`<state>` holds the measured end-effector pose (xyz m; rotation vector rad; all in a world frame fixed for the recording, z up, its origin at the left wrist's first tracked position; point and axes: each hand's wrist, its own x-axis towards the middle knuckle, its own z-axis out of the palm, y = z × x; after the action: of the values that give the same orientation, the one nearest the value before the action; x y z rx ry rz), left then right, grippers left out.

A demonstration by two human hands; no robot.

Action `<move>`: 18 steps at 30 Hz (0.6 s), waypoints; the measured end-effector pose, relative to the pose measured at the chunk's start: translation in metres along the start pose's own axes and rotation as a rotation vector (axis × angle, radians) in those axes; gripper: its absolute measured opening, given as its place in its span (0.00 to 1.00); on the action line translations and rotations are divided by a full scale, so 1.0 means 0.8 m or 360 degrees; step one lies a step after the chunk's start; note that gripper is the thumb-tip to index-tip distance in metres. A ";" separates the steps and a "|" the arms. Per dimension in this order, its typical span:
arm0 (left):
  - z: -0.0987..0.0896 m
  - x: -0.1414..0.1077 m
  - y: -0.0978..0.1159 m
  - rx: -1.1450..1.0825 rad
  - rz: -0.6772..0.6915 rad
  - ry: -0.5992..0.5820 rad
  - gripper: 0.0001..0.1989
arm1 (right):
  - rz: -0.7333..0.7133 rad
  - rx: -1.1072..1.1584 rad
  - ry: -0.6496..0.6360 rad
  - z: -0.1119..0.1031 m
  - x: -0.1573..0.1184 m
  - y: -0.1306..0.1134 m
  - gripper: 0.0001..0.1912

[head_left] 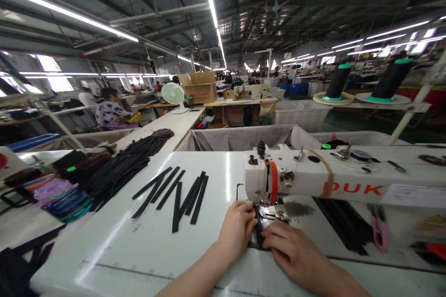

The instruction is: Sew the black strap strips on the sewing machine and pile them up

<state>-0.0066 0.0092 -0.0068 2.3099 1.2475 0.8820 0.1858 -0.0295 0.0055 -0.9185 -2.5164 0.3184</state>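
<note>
A white sewing machine (pixel 296 171) stands on the pale table, its head above my hands. Under the needle area lies a black strip (pixel 258 229), running toward me. My left hand (pixel 238 227) is closed on the strip's left side, close to the presser foot. From the right, my right hand (pixel 287 243) touches the same strip with bent fingers pressed together. Several loose black strips (pixel 177 206) are spread on the table left of my hands. More black strips (pixel 343 225) lie beneath the machine arm, beside pink-handled snips (pixel 379 229).
A large heap of black strips (pixel 128 162) lies at the left, near a purple and teal container (pixel 61 197). Behind the table are a cloth-lined bin (pixel 240 137), a green fan (pixel 173 96) and a cardboard box (pixel 198 88). A person (pixel 113 111) sits at back left.
</note>
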 end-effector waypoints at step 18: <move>0.003 -0.002 0.005 0.0125 0.0054 0.0055 0.13 | 0.0057 -0.0610 0.0217 0.019 0.015 0.014 0.22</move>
<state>-0.0035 0.0057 -0.0070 2.3931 1.2826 0.9032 0.1765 -0.0141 -0.0079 -1.0863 -2.4782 -0.2192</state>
